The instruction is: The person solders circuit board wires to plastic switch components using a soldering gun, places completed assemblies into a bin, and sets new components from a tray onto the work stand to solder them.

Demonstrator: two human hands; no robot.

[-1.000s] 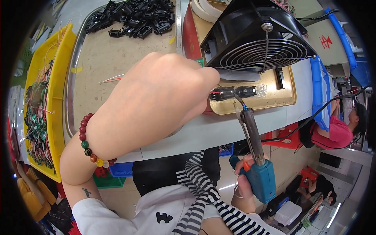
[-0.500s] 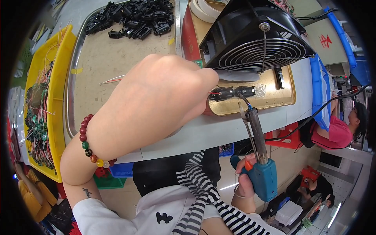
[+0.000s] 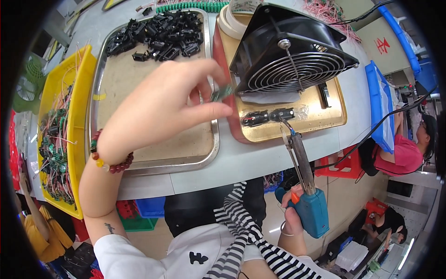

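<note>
My left hand (image 3: 172, 95) is above the right edge of a steel tray. A small green circuit board (image 3: 221, 93), blurred, is between its thumb and fingers. My right hand (image 3: 292, 211) grips a teal soldering gun (image 3: 312, 211) with an orange trigger, pointing up and away from me. Its bent tip comes up to the near side of a black plastic housing (image 3: 282, 114) on a gold tray (image 3: 320, 120); whether they touch I cannot tell. Beside it lies a second black housing (image 3: 255, 118) with a bit of red at its left end.
A black fan (image 3: 297, 58) with a wire guard stands over the gold tray. Black housings (image 3: 160, 35) are heaped on the steel tray (image 3: 211, 156). Wired circuit boards fill a yellow bin (image 3: 76, 135) at left. A black cable (image 3: 371, 137) runs at right, near a seated person (image 3: 399, 153).
My left hand has drawn back leftward from the housings, uncovering the left one, with the green board now showing between its fingers. My right hand and the soldering gun have hardly moved.
</note>
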